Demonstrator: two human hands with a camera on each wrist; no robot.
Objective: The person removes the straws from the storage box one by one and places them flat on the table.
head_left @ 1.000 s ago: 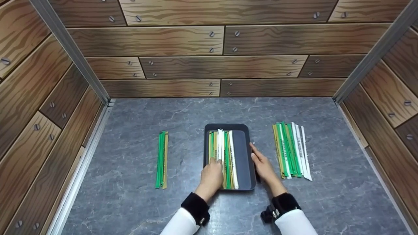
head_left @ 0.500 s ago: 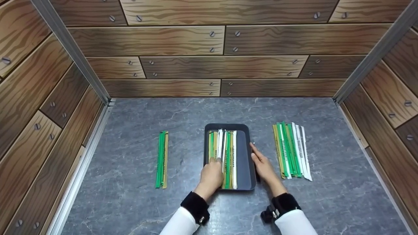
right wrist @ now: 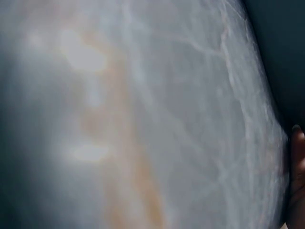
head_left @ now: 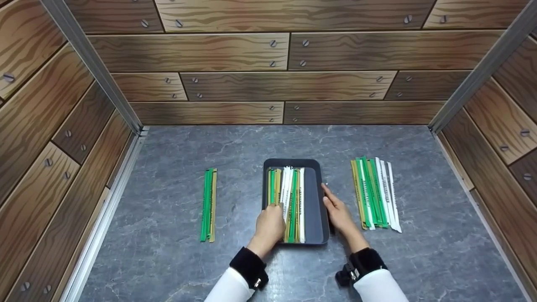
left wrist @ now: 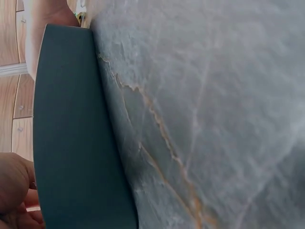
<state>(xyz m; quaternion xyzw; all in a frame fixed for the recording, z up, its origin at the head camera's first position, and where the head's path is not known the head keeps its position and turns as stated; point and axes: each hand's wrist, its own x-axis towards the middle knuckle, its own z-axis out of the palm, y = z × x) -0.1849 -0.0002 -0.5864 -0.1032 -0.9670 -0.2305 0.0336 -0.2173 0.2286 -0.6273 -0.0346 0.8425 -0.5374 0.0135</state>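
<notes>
Tray on bench. Sticks inside, along the tray's left and centre. Left bundle left of tray; right bundle right of tray. Wall behind tray.

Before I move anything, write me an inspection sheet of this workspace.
Surface: grey marble-patterned tabletop with pale veins.
Job's things: dark grey rectangular tray with rounded corners, bare along its right side; inside, long thin green, white and gold strips. Left of the tray, a small green-and-gold bundle; right of it, a larger green, white and gold bundle.
Clutter: nothing seen.
Left hand: over the tray's strips; whether it pinches one is hidden.
Right hand: fingers extended along the tray's right outer wall.
Cables: nothing seen.
Surroundings: brown wood-plank-patterned walls; grey metal corner bars.
</notes>
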